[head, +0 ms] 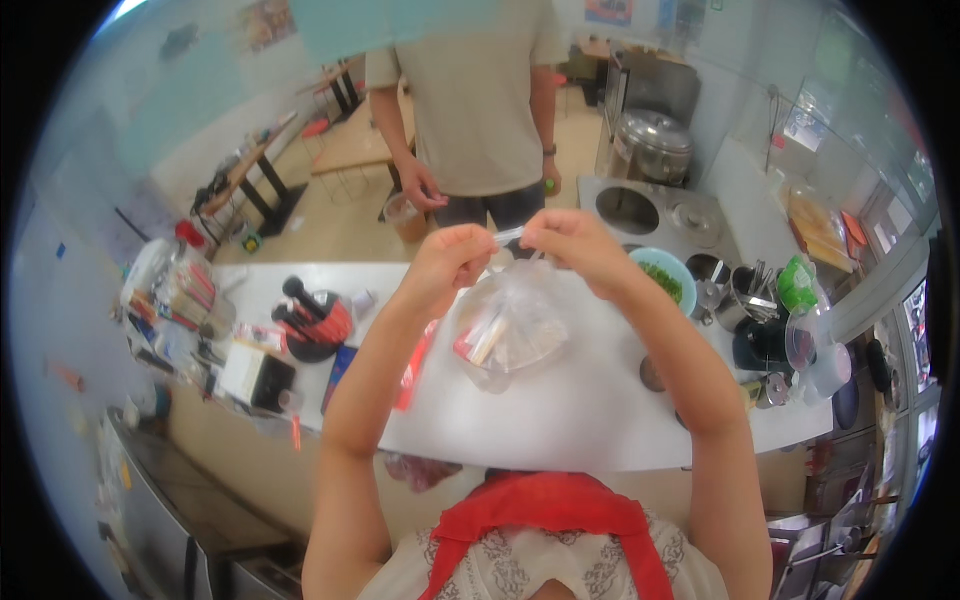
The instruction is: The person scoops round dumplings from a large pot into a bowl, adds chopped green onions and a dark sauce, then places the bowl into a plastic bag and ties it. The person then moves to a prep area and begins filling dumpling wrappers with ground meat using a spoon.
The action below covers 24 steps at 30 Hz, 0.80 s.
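A clear plastic bag (529,307) hangs or rests above the white counter (547,420), its top pulled up between my hands. My left hand (459,255) pinches one side of the bag's twisted top. On the other side, my right hand (566,244) grips the same stretched plastic. Inside the bag a round container and a red-and-white slim packet show through; the contents are blurred. Whether the bag's bottom touches the counter I cannot tell. Partly behind my left forearm lies a red plastic strip or bag (414,367).
A person (476,112) stands across the counter. To the left are a black-and-red holder (311,326) and a tissue box (255,375). A bowl of chopped greens (664,281), a utensil pot (750,296) and a green bag (796,285) stand right. A large steel pot (652,146) is beyond.
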Tool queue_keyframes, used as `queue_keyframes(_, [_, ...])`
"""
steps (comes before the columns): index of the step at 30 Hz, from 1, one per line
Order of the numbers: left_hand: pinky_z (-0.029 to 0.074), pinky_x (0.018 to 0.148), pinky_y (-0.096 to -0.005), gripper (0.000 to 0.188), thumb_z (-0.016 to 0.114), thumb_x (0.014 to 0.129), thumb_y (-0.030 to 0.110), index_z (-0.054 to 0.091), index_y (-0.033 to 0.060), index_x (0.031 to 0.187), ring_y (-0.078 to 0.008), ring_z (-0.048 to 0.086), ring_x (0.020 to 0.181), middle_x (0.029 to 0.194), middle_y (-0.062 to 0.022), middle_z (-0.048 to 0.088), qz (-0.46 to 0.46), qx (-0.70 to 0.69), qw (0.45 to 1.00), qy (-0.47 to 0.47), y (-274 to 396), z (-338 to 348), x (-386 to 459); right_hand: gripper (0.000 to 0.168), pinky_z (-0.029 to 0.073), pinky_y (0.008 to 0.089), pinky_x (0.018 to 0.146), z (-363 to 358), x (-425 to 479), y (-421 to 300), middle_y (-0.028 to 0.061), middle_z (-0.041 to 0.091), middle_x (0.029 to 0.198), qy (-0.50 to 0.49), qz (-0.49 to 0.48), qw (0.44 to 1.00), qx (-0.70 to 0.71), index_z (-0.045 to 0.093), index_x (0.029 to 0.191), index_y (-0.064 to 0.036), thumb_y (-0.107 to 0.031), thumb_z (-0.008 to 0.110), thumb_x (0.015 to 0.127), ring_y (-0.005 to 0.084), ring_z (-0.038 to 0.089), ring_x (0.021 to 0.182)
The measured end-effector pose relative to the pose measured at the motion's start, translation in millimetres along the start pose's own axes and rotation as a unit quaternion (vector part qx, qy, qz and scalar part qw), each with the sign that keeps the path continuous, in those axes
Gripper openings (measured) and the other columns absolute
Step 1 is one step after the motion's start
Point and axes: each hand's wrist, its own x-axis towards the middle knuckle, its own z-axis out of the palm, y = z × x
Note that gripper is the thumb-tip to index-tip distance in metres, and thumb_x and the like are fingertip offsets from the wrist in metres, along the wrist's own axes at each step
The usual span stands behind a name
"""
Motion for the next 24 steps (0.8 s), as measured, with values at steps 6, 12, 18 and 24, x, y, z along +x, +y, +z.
queue_keyframes(6, [0.021, 0.044, -0.0204, 0.016, 0.057, 0.092, 0.016, 0.060, 0.0035, 0.083, -0.0039, 0.030, 0.049, 0.060, 0.0051, 0.043, 0.010, -0.007, 0.999, 0.043, -16.8, -34.0, 43.4, 0.012, 0.041, 0.0198, 0.062, -13.9, 63.3, 38.3, -0.0038, 0.064, 0.081, 0.011, -0.026, 1.000, 0.009, 0.067, 0.088, -0.007, -0.018, 0.063, 0.087, 0.0035, 0.053, 0.070])
queue_keyframes(12, [0.020, 0.044, -0.0201, 0.016, 0.059, 0.091, 0.017, 0.059, 0.0065, 0.079, -0.0029, 0.031, 0.050, 0.060, 0.0061, 0.043, 0.035, -0.010, 0.997, 0.063, -22.3, -57.8, 84.6, 0.016, 0.043, 0.0228, 0.066, -21.6, 104.0, 43.0, -0.0002, 0.064, 0.082, 0.033, -0.058, 0.998, -0.009, 0.063, 0.093, -0.004, -0.019, 0.061, 0.091, 0.0058, 0.056, 0.077])
queue_keyframes(18, [0.022, 0.044, -0.0194, 0.013, 0.059, 0.093, 0.017, 0.059, 0.0082, 0.083, -0.0027, 0.034, 0.050, 0.062, 0.0047, 0.048, 0.043, 0.010, 0.993, 0.106, -38.0, -65.1, 102.6, 0.013, 0.046, 0.0239, 0.062, -28.4, 129.2, 71.0, 0.0034, 0.062, 0.080, 0.017, -0.099, 0.995, 0.010, 0.061, 0.095, -0.002, -0.012, 0.053, 0.095, 0.0075, 0.056, 0.070])
queue_keyframes(24, [0.043, 0.054, -0.0227, 0.015, 0.060, 0.092, 0.014, 0.055, 0.0064, 0.104, -0.0088, 0.055, 0.068, 0.083, -0.0015, 0.060, 0.135, 0.095, 0.979, 0.123, -38.7, -68.4, 99.5, 0.015, 0.050, 0.0314, 0.074, -17.2, 137.1, 75.7, 0.0102, 0.067, 0.088, 0.110, -0.185, 0.958, -0.188, 0.056, 0.104, -0.002, -0.009, 0.047, 0.094, 0.0195, 0.065, 0.083])
